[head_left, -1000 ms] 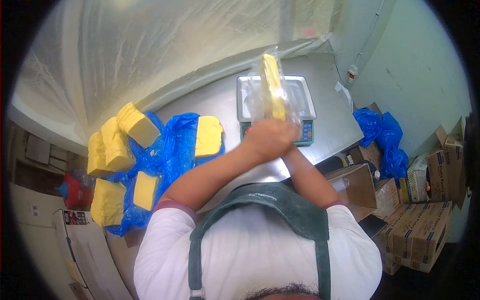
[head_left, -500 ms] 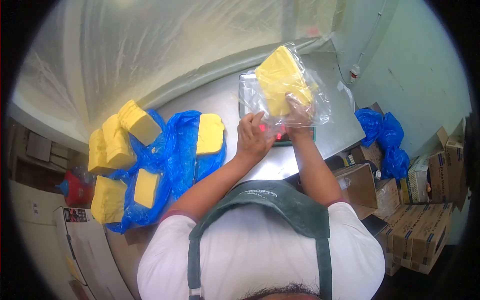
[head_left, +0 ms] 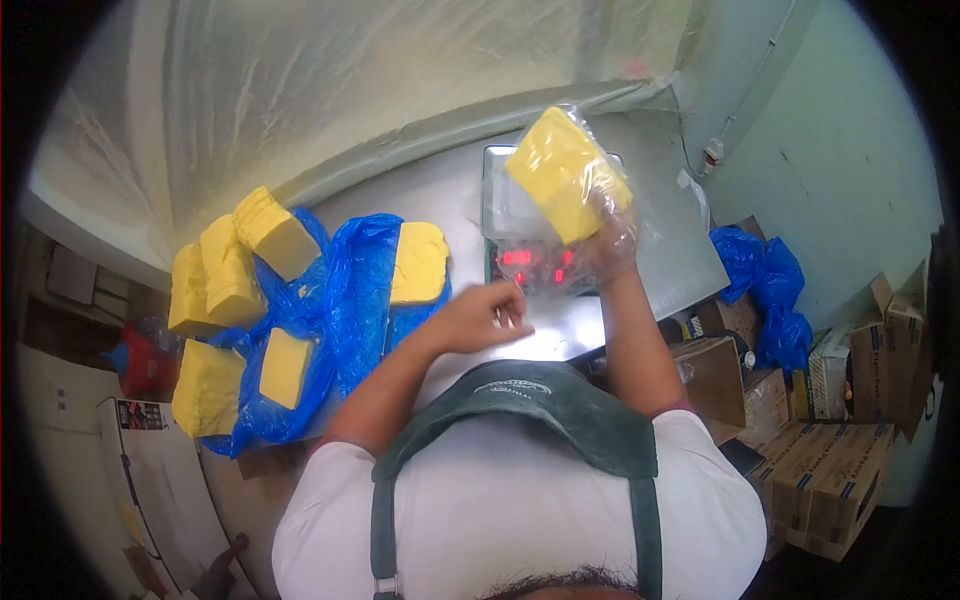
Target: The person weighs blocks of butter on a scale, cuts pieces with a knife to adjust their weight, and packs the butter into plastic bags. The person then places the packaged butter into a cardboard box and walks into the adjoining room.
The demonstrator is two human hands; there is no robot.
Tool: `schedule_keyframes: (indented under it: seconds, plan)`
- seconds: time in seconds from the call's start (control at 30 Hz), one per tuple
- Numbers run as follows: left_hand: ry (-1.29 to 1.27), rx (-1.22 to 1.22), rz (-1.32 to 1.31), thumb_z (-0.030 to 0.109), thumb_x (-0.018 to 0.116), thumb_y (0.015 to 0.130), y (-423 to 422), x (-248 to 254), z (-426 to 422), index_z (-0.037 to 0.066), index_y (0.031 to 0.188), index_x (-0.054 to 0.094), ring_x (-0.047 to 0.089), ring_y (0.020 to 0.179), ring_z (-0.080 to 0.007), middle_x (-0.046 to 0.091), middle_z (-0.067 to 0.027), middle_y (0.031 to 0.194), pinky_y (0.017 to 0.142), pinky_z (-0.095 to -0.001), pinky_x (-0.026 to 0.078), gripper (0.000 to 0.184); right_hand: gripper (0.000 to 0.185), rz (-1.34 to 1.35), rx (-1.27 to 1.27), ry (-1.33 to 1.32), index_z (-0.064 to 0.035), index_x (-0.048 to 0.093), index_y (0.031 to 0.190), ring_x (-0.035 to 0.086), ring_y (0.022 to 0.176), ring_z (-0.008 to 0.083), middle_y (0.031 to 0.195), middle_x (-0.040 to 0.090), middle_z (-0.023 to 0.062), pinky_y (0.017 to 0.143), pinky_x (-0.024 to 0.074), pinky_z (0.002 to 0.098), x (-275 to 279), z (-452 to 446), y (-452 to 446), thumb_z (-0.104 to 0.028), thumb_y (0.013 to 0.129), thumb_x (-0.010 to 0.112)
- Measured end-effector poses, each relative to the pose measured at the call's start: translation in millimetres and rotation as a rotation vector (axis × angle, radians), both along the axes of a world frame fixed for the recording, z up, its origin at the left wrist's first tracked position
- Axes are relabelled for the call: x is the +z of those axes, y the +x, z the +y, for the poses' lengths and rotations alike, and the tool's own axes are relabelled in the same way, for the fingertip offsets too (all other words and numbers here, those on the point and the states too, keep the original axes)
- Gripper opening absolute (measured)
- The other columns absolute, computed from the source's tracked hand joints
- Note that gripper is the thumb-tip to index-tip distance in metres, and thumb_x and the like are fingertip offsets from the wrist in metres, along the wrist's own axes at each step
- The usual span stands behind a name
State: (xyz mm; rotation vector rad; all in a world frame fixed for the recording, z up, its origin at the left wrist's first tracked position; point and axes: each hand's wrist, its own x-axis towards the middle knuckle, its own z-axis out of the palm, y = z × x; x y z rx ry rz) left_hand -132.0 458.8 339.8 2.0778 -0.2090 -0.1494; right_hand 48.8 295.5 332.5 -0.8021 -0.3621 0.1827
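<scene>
My right hand [head_left: 610,238] grips a yellow butter-like block [head_left: 566,172] with clear plastic bag film around both the block and my fingers. Hand and block are raised above a scale [head_left: 500,210] with a metal pan and a lit red display. Whether the block touches the pan I cannot tell. Lower and to the left, my left hand [head_left: 482,318] has loosely curled fingers, with no object visible between them. Left of it, a cut yellow block [head_left: 420,264] lies on a blue plastic sheet [head_left: 357,300]. Several more blocks [head_left: 275,235] stand at the table's left end.
The metal table [head_left: 455,195] meets plastic sheeting [head_left: 380,80] at its back. Right of the table are blue plastic bags [head_left: 768,280], an open carton [head_left: 708,385] and stacked cardboard boxes [head_left: 820,480]. A red container [head_left: 150,362] is at the far left.
My left hand has let go of the plastic film and drawn back toward my body. My right hand still holds the bagged block, now tilted, and more of the scale display shows.
</scene>
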Motion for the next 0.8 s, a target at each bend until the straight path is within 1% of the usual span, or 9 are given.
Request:
schedule_keyframes:
  seconds: [0.1, 0.13, 0.23, 0.3, 0.43, 0.5, 0.6, 0.73, 0.8]
  plan:
    - [-0.323, 0.656, -0.39, 0.022, 0.073, 0.088, 26.3, -0.1, 38.1, 0.006, 0.102, 0.062, 0.061, 0.082, -0.0134, 0.066, -0.0042, 0.089, 0.079, -0.0301, 0.051, 0.025, 0.052, -0.043, 0.237, -0.1, 0.0045, 0.049, 0.133, 0.063, 0.109, 0.0237, 0.121, 0.061, 0.0139, 0.092, 0.0528, 0.036, -1.8, -7.4, -12.1, -0.015, 0.088, 0.067]
    - [-0.062, 0.846, -0.663, 0.028, 0.072, 0.09, 37.8, 12.7, 48.3, 0.004, 0.111, 0.06, 0.062, 0.087, -0.0161, 0.068, -0.0067, 0.095, 0.082, -0.0323, 0.051, 0.034, 0.057, -0.042, 0.301, -0.12, 0.0042, 0.05, 0.132, 0.063, 0.108, 0.0239, 0.12, 0.061, 0.0144, 0.092, 0.053, 0.0362, 2.0, -6.4, -20.9, -0.016, 0.083, 0.073]
    - [-0.474, 0.536, -0.365, 0.034, 0.075, 0.088, 43.4, 29.1, 61.9, 0.001, 0.113, 0.061, 0.063, 0.093, -0.018, 0.068, -0.009, 0.102, 0.084, -0.0335, 0.051, 0.044, 0.06, -0.023, 0.447, -0.309, 0.0038, 0.051, 0.131, 0.063, 0.107, 0.0241, 0.119, 0.061, 0.0138, 0.092, 0.0532, 0.0355, 3.3, 1.5, -42.3, -0.017, 0.08, 0.075]
    - [-0.291, 0.581, -0.241, 0.037, 0.08, 0.083, 31.3, 36.6, 62.2, -0.001, 0.112, 0.062, 0.064, 0.094, -0.0175, 0.069, -0.0105, 0.103, 0.084, -0.0317, 0.052, 0.051, 0.066, -0.077, 0.47, -0.396, 0.003, 0.049, 0.133, 0.062, 0.11, 0.0243, 0.122, 0.06, 0.0144, 0.096, 0.0515, 0.0363, -8.8, 6.1, -43.8, -0.02, 0.077, 0.077]
    - [-0.504, 0.578, -0.297, 0.028, 0.082, 0.082, 19.5, 39.9, 57.0, -0.001, 0.108, 0.064, 0.066, 0.086, -0.0152, 0.07, -0.0083, 0.097, 0.08, -0.0289, 0.054, 0.043, 0.08, -0.04, 0.69, -0.156, -0.0026, 0.041, 0.143, 0.054, 0.124, 0.0288, 0.135, 0.052, 0.0172, 0.103, 0.0468, 0.0435, -6.7, 3.4, -53.1, -0.037, 0.079, 0.077]
    - [-0.577, 0.576, -0.362, 0.024, 0.082, 0.082, 15.7, 43.1, 57.0, -0.001, 0.107, 0.065, 0.066, 0.084, -0.0145, 0.07, -0.0072, 0.096, 0.078, -0.0281, 0.054, 0.039, 0.088, 0.264, 0.935, 0.242, -0.0091, 0.035, 0.149, 0.052, 0.127, 0.0313, 0.142, 0.049, 0.0145, 0.108, 0.0404, 0.0496, -23.5, 3.1, -57.5, -0.042, 0.079, 0.076]
    - [-0.673, 0.556, -0.544, 0.017, 0.084, 0.079, 12.2, 53.6, 60.1, 0.001, 0.103, 0.066, 0.066, 0.086, -0.0134, 0.071, -0.0063, 0.096, 0.077, -0.0275, 0.054, 0.034, 0.083, 0.345, 1.101, 0.242, -0.0144, 0.034, 0.151, 0.047, 0.132, 0.0348, 0.145, 0.046, 0.013, 0.112, 0.0348, 0.0563, -30.7, 11.7, -61.9, -0.051, 0.085, 0.068]
    - [-0.511, 0.532, -0.522, 0.014, 0.087, 0.075, 8.7, 55.2, 62.0, 0.002, 0.101, 0.067, 0.066, 0.087, -0.0119, 0.071, -0.0051, 0.095, 0.077, -0.0265, 0.054, 0.035, 0.076, 0.411, 1.071, 0.029, -0.0105, 0.036, 0.149, 0.053, 0.125, 0.037, 0.143, 0.047, 0.0168, 0.108, 0.041, 0.0559, -25.9, 18.8, -58.0, -0.052, 0.091, 0.06]
    - [-0.451, 0.419, -0.477, 0.013, 0.089, 0.071, 8.7, 59.3, 54.7, 0.002, 0.101, 0.068, 0.065, 0.086, -0.0104, 0.071, -0.0035, 0.094, 0.078, -0.0263, 0.053, 0.038, 0.07, -0.031, 0.998, -0.135, -0.0075, 0.038, 0.146, 0.061, 0.112, 0.0373, 0.136, 0.052, 0.0193, 0.095, 0.0524, 0.0525, -39.5, 21.4, -49.9, -0.051, 0.094, 0.055]
